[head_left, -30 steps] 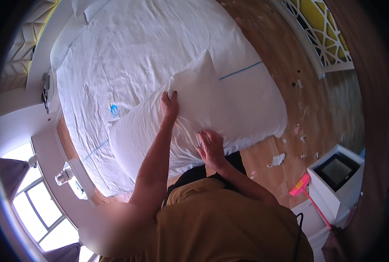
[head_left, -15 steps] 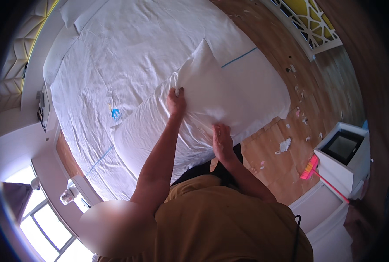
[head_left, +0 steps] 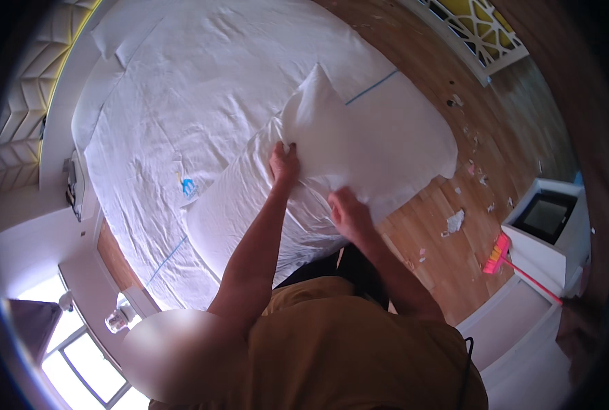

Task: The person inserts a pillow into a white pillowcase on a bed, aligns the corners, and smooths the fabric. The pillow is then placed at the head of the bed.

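Observation:
A white pillow (head_left: 233, 208) in a white case lies across the near side of the bed, one corner of its case standing up in a peak. My left hand (head_left: 285, 164) is closed on the upper side of the pillowcase, thumb and fingers pinching the cloth into folds. Close to my body, my right hand (head_left: 352, 215) has its fingers curled at the pillow's near right part, gripping the case's cloth; its fingertips are partly hidden. Under the pillow spreads a white bed sheet (head_left: 174, 102) with blue stripes and a small blue emblem.
Scraps of paper (head_left: 455, 221) litter the wooden floor (head_left: 421, 212) right of the bed. A pink and yellow broom (head_left: 497, 253) leans by a white cabinet (head_left: 533, 263) with a dark glass front. A padded headboard (head_left: 31, 102) is at far left, a window (head_left: 89, 365) at lower left.
My right hand has gone from straighter fingers to curled ones at the pillow. My left hand keeps its grip. The whole view has shifted slightly.

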